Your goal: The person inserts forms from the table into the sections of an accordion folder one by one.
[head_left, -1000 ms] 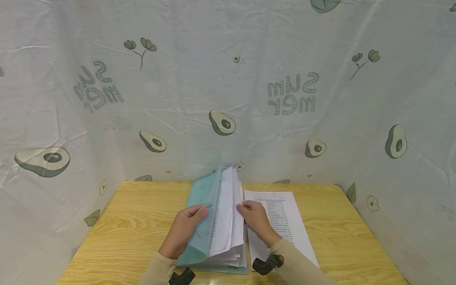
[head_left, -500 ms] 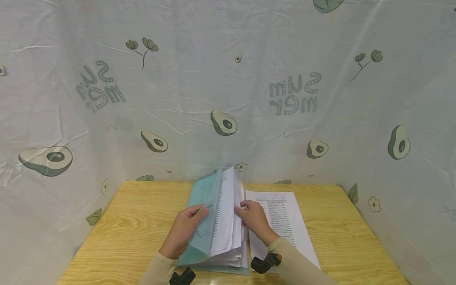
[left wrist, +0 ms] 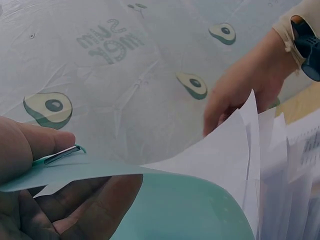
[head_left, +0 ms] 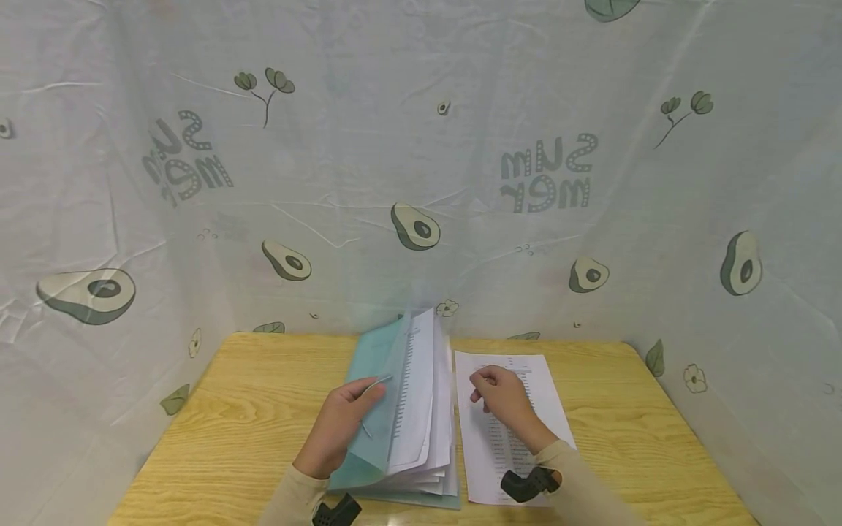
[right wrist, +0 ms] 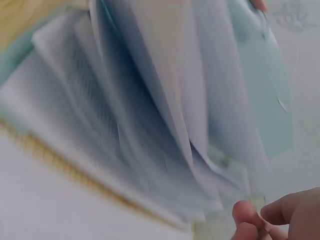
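Note:
A teal folder [head_left: 378,347] stands partly open on the table with many white sheets [head_left: 414,398] fanned inside it. My left hand [head_left: 335,427] pinches its front cover [left wrist: 185,210], thumb on top and fingers beneath. A thin fastener strip [left wrist: 65,154] lies by that thumb. To the right of the folder, my right hand [head_left: 506,398] hovers over a loose printed sheet [head_left: 476,446]. Its fingers are loosely bent, and nothing shows between thumb and fingertips in the right wrist view. The inner pages [right wrist: 220,90] look blurred there.
The wooden table [head_left: 263,409] extends to both sides of the folder and the loose sheet. A hanging white sheet with avocado prints [head_left: 342,146] stands behind the table and along its sides. Dark wrist cameras [head_left: 529,483] sit on both wrists.
My right hand has let go of the folder's pages and moved right, over the loose sheet. The left hand keeps its hold on the cover.

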`<state>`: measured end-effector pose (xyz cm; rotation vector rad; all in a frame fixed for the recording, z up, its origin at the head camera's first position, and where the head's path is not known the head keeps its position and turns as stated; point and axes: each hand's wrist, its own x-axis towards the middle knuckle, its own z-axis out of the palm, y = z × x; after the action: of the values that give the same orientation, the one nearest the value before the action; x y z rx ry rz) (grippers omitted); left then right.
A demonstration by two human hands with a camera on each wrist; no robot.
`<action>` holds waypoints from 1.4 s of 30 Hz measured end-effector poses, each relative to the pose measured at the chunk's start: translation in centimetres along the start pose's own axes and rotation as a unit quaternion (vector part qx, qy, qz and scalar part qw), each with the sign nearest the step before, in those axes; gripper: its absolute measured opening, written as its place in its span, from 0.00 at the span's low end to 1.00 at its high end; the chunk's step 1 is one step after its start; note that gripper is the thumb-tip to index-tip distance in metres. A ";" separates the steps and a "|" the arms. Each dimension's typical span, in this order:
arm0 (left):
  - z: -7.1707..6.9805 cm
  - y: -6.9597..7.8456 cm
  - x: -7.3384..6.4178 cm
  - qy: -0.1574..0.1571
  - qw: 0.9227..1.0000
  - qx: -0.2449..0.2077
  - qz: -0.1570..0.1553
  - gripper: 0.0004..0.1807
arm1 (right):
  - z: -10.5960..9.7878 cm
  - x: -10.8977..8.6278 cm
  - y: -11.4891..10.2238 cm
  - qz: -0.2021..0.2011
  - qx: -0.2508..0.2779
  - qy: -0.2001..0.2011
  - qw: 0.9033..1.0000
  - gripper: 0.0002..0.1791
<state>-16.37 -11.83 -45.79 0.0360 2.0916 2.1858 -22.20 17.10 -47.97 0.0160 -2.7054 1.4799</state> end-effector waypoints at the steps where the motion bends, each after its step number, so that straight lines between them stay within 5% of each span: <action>1: 0.0 0.0 0.0 0.002 1.000 0.002 0.000 0.25 | -0.7 0.0 0.4 0.004 -0.001 0.002 1.000 0.11; 21: 0.3 -0.1 0.0 0.016 1.000 0.004 0.009 0.24 | -12.9 -1.5 8.5 0.103 -0.142 -0.041 0.984 0.28; 32: 0.3 -0.2 0.1 0.013 1.000 -0.004 0.004 0.26 | -13.1 -1.3 11.3 0.163 -0.137 -0.078 0.974 0.21; 42: 0.4 -0.2 0.3 0.020 1.000 0.004 0.004 0.24 | -11.0 -1.0 11.2 0.146 -0.157 -0.058 0.975 0.15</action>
<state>-16.61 -11.44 -46.01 0.0015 2.1231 2.2008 -21.10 32.37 -51.57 -0.3329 -3.1138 1.1166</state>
